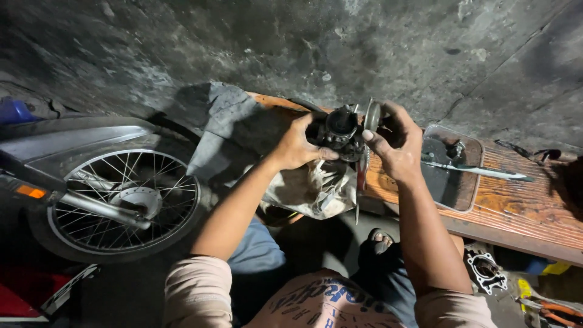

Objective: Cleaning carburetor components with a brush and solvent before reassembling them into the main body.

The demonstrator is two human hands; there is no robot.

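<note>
Dark metal carburetor [341, 130] held up between both hands above wooden bench [516, 206]; left hand [297, 146] wraps its left side, fingers closed on the body; right hand [395, 143] clamps the right side, thumb pressed by a round metal disc [371, 115]; dirty rag [313, 188] hangs just below; metal tray [452, 194] right of the hands; motorcycle wheel [124, 200] well left.
</note>
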